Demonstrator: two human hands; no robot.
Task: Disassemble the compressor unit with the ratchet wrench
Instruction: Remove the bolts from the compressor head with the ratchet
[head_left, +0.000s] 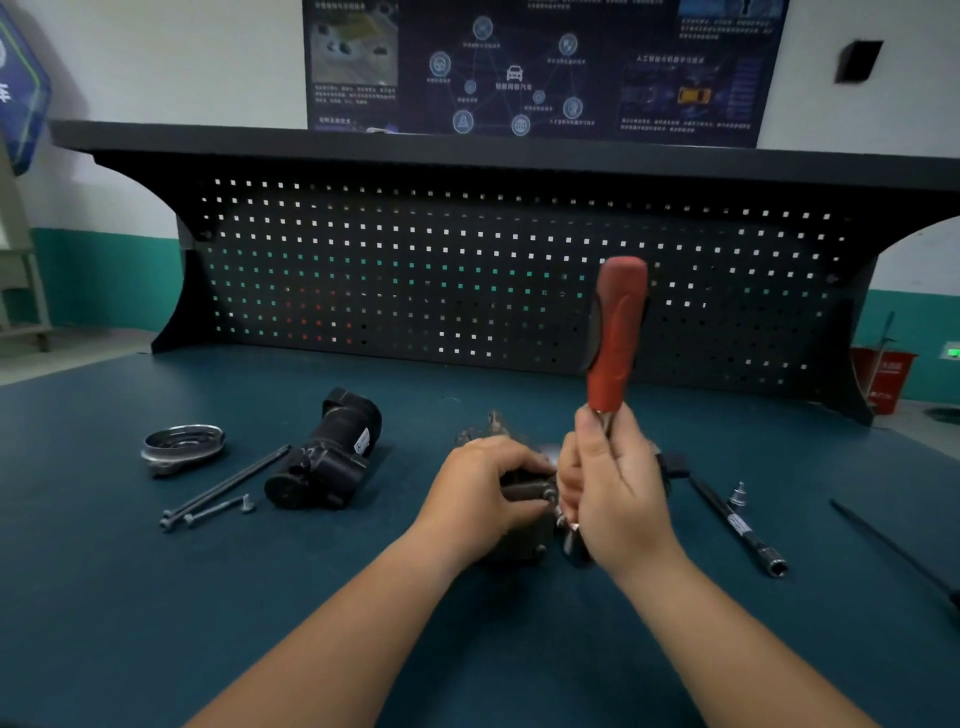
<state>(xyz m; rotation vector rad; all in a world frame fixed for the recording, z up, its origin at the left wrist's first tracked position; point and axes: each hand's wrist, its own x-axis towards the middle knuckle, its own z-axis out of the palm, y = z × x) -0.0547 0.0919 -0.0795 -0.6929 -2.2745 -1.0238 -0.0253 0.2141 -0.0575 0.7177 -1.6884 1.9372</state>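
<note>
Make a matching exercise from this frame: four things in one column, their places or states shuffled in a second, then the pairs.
1. wrench
2. metal ring
3. black housing
4. extension bar

A. on the bench, right of the right hand
B. farthest left
C. upright, held by the right hand
D. between the ring and the left hand

Pairs: 1-C, 2-B, 3-D, 4-A

The grey compressor unit (524, 535) lies on the mat (156, 597), ratchet wrench (616, 332) (red handle) upright beside it.

Desk (156, 597): my left hand (488, 488) grips the compressor unit (522, 543); my right hand (613, 493) holds the ratchet wrench (615, 332) upright beside it.
</note>
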